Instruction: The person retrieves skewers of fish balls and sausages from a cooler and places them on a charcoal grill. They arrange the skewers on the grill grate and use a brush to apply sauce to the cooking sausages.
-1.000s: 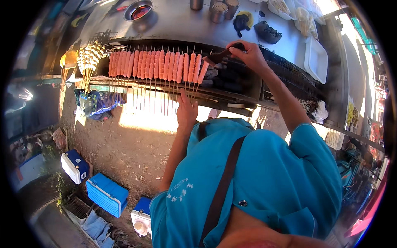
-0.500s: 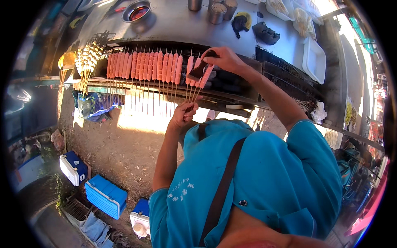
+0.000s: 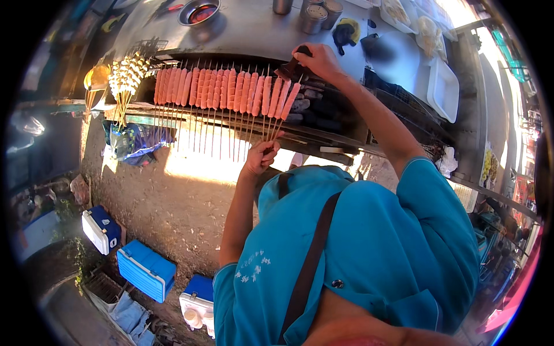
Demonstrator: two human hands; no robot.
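My left hand (image 3: 261,155) is closed around the lower ends of several wooden sticks. The skewered sausages (image 3: 281,99) on them fan out over the right part of a long charcoal grill. In my right hand (image 3: 321,60) is a dark, wide-headed basting brush (image 3: 286,71), its head at the far ends of these sausages. To their left, a close row of pink, scored sausages on skewers (image 3: 196,89) lies across the grill, sticks pointing toward me. Dark coals (image 3: 301,105) show to the right of the held skewers.
Beyond the grill, a metal counter (image 3: 248,34) bears a steel bowl of reddish liquid (image 3: 199,12), metal canisters (image 3: 314,19), a dark and yellow cloth-like thing (image 3: 346,32) and a white tray (image 3: 443,86). Pale skewered pieces (image 3: 126,75) stand at left. Cooler boxes (image 3: 146,270) sit on the ground.
My right hand has moved the brush away from me, from across the held sausages to their far ends. The held sausages are now more evenly fanned; my left hand keeps its grip.
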